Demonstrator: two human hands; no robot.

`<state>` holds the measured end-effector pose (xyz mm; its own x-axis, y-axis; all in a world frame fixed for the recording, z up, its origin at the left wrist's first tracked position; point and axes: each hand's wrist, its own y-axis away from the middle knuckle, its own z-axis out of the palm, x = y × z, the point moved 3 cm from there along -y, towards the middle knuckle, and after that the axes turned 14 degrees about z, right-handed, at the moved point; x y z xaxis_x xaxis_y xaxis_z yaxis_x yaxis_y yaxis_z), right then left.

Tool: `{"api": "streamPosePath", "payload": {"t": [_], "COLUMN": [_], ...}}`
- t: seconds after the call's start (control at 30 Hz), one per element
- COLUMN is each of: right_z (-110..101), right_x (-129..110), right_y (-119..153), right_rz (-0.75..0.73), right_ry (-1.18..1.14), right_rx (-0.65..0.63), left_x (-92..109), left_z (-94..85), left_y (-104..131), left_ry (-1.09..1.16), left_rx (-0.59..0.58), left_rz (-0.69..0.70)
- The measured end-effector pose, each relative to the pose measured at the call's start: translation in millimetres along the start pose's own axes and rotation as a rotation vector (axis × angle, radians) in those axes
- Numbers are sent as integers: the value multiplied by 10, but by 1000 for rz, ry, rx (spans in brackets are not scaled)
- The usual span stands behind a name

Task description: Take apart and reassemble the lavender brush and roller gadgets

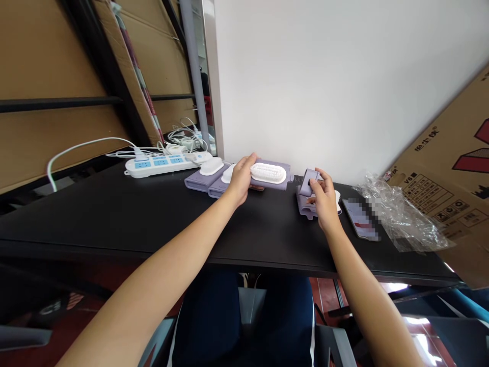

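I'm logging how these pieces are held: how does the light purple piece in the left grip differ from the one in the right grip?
The left piece, in the left grip, lies spread flat; the right piece, in the right grip, has a flap raised.
The left piece shows a long white oval pad; the right piece shows only some white beside the fingers.
Both are light purple.

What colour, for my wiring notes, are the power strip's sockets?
The sockets are light blue, clearest in the head view.

Both bare arms [191,239] outstretched forward, left fingers [249,161] and right fingers [325,178] apart, each curled in a grip
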<state>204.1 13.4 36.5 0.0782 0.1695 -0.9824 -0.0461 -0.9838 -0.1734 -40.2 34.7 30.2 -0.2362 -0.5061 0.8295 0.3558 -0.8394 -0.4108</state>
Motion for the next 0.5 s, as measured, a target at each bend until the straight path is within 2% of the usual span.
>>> {"api": "streamPosePath", "payload": {"t": [0.1,0.17,0.3,0.5], "right_z": [50,36,-60,-90], "right_x": [15,22,12,16], "right_y": [3,-9,-37,-63], "right_rz": [0,5,-25,-22], "right_ry": [37,25,-28,-19], "right_rx": [-91,-64,97,101], "left_x": [-3,-4,13,33], "left_z": [26,36,-12,-57], "left_y": [22,25,-20,-61], "left_ry": [-19,-22,19,43], "left_rx": [-54,-84,17,78], "left_rz": [-16,-15,13,-11]}}
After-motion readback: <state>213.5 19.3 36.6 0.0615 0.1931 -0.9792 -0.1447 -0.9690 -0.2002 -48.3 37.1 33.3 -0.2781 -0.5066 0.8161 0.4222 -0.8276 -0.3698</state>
